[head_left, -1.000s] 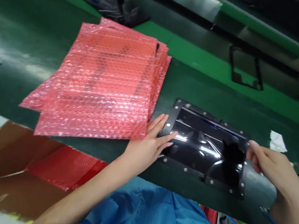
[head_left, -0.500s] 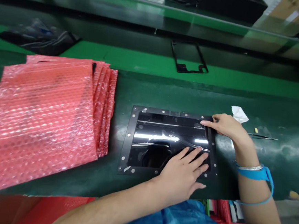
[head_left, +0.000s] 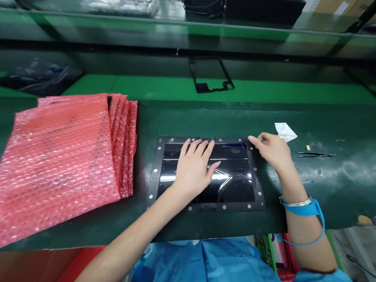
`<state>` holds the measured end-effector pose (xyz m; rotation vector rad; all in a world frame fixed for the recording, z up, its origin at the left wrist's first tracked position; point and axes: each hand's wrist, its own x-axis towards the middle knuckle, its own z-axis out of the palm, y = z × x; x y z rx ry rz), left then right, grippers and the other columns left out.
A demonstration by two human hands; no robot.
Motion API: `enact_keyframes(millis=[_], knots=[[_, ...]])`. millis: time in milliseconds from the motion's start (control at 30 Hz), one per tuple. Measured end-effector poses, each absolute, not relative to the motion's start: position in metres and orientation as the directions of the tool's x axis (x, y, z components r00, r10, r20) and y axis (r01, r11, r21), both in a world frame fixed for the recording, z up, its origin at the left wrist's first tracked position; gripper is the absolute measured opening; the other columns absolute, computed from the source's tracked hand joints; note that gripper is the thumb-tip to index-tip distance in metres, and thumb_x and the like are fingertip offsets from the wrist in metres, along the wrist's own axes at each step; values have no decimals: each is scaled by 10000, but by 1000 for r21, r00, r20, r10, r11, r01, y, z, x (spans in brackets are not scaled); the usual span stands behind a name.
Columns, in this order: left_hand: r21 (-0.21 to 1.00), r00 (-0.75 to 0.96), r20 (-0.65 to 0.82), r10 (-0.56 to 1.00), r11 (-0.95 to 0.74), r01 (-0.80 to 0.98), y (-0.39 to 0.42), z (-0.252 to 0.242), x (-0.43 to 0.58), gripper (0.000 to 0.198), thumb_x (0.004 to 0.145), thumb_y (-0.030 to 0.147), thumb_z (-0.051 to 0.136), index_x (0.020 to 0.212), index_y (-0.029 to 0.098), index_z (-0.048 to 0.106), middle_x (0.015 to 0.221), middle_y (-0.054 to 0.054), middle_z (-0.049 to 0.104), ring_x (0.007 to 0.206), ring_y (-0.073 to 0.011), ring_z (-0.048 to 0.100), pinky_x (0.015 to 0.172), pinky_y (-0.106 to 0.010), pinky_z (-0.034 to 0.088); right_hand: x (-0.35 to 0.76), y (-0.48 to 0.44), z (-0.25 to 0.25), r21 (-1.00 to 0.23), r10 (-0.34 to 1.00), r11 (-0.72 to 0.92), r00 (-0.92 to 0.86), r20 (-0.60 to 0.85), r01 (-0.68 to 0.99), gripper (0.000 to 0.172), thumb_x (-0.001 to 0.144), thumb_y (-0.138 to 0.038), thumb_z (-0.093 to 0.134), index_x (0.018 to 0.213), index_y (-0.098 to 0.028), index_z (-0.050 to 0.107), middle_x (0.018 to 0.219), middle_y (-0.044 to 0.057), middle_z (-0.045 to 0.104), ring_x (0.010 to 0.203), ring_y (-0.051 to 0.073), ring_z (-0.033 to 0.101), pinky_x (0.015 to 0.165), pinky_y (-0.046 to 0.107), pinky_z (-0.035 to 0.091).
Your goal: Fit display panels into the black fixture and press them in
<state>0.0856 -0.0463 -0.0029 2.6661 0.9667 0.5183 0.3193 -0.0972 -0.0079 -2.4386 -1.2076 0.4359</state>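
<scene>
L hand [head_left: 192, 167] lies flat on the black panel [head_left: 239, 193], grip open. Panel's on the green surface [head_left: 176, 118], just R of the pink bubble-wrap bags [head_left: 65, 162]. R hand [head_left: 273, 151] is at its far R corner, fingers curled; can't tell if that grip's closed on anything. 1 pr tweezers [head_left: 317, 155] further R.

the left hand [head_left: 192, 169] hides part of the black panel [head_left: 233, 186].

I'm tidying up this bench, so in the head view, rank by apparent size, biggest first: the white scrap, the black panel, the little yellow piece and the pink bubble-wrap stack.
1. Pink bubble-wrap stack
2. Black panel
3. White scrap
4. Little yellow piece
</scene>
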Motion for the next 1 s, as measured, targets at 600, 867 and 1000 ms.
enact_keyframes(millis=[600, 867, 1000], knots=[[379, 655, 347, 672, -739, 557, -45, -7, 88, 564, 974, 369, 449, 1452, 71, 442, 1254, -195, 598, 1224, -345, 482, 1053, -533, 349, 312, -103, -16, -861, 885, -302, 456, -93, 409, 493, 678, -716, 653, 725, -225, 649, 616, 12, 603, 618, 185, 550, 603, 314, 404], [757, 180, 425, 887, -457, 467, -26, 6, 30, 404, 980, 349, 461, 1332, 203, 593, 1227, -109, 665, 1171, -251, 553, 1044, -411, 384, 297, -106, -18, -977, 886, -181, 450, -112, 114, 516, 611, -769, 721, 551, -269, 607, 600, 36, 628, 645, 245, 599, 691, 402, 515], [999, 12, -50, 999, 49, 3, -10, 0, 16, 315, 805, 487, 711, 767, 175, 706, 682, -24, 642, 745, -211, 616, 702, -302, 490, 292, -102, -14, -978, 874, -167, 477, -90, 122, 526, 635, -787, 695, 563, -273, 608, 621, 41, 645, 684, 262, 625, 681, 403, 531]])
